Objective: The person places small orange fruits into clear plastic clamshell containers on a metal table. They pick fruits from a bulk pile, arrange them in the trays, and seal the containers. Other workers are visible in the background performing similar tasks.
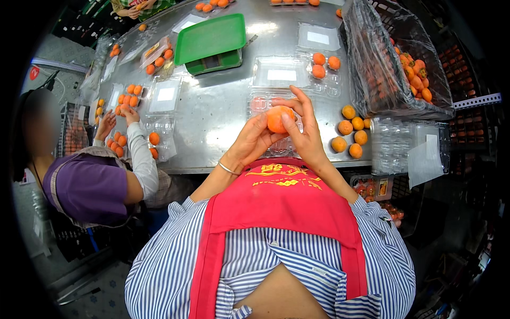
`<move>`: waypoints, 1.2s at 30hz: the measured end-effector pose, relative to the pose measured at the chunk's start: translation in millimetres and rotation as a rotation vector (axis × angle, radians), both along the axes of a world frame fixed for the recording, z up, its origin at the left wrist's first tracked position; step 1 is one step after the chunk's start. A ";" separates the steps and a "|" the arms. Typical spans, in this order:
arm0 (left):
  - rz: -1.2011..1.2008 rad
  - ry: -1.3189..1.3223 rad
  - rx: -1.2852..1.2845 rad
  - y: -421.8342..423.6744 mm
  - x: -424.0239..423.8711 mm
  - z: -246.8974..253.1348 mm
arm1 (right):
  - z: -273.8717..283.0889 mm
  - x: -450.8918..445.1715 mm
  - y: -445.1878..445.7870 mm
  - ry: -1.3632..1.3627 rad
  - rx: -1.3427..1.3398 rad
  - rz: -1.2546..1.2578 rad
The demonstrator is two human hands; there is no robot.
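Observation:
Both my hands hold one orange persimmon (279, 119) above the near edge of the steel table. My left hand (255, 135) supports it from the left, and my right hand (303, 129) has its thumb on the front and its fingers spread behind. Beneath them lies an open clear plastic clamshell tray (259, 104), partly hidden by my hands, its lid (279, 71) folded back with a white label. Right of my hands, several loose persimmons (345, 127) rest on the table. Beyond, another clear tray (328, 85) holds three persimmons (318, 71).
A plastic-lined crate (364, 71) of persimmons stands at the right, with stacked empty clamshells (392, 145) nearer me. A green-topped scale (211, 39) is at the back. At the left, a co-worker (91, 179) handles fruit among trays; another person's hands (133, 12) show at the top.

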State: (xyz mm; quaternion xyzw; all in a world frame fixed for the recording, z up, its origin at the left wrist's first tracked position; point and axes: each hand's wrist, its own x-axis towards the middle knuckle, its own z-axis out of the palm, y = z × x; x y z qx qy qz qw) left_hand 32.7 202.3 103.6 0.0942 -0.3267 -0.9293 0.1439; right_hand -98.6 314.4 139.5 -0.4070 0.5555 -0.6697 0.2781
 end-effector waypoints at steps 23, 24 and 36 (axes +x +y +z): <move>0.213 -0.142 -0.327 -11.5 -6.0 22.2 | -23.4 -33.4 23.5 -0.162 0.134 -0.118; 0.224 -0.150 -0.360 -11.1 -6.6 22.7 | -14.5 -31.0 23.5 -0.317 0.134 -0.048; 0.409 -0.103 -0.957 0.5 -12.7 26.5 | -9.7 -17.0 17.0 -0.815 0.050 0.140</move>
